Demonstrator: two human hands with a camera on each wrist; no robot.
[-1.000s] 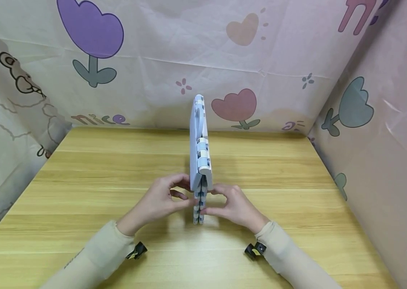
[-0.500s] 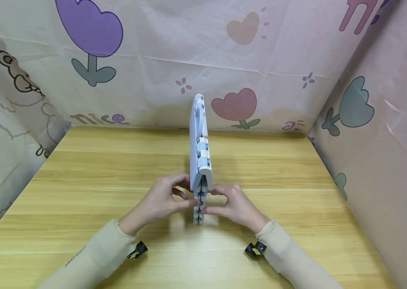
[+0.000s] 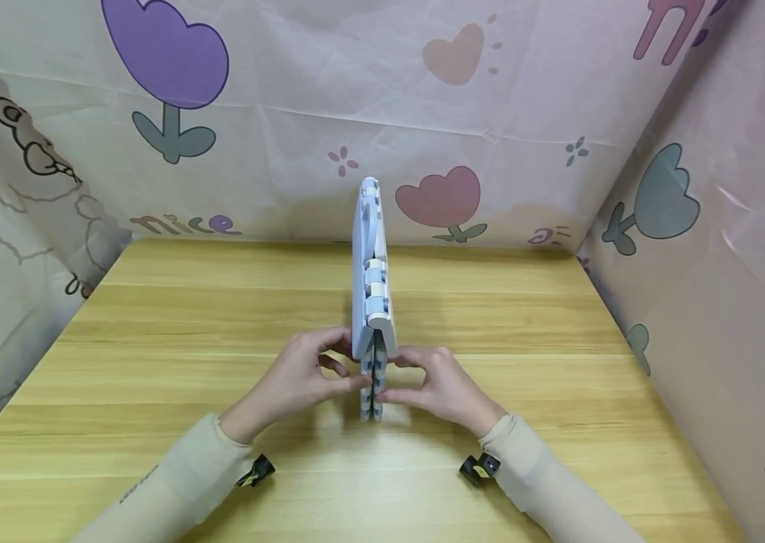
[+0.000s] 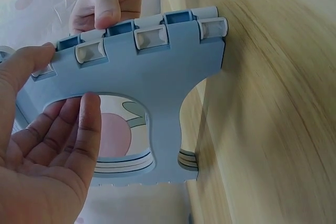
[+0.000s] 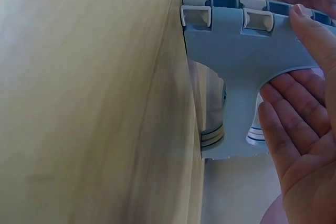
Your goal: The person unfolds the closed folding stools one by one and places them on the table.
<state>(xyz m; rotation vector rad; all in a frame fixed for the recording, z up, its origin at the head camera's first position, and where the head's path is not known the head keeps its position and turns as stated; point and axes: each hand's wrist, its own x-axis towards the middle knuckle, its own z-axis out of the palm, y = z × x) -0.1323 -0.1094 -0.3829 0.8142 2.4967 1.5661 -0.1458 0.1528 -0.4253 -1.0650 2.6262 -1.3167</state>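
Note:
A folded plastic step stool, pale blue and white, stands upright on the wooden table, its narrow hinged edge toward me. My left hand grips its left leg panel, thumb on the hinged edge. In the left wrist view, the fingers of that left hand reach into the cutout of the blue panel. On the opposite side my right hand holds the other panel, thumb slightly lower along the edge. The right wrist view has the right hand's fingers at the arched opening of the panel.
The wood-grain table extends to both sides of the stool. A printed cloth backdrop rises behind it, and more cloth hangs at left and right. Small black cameras sit at both wrists.

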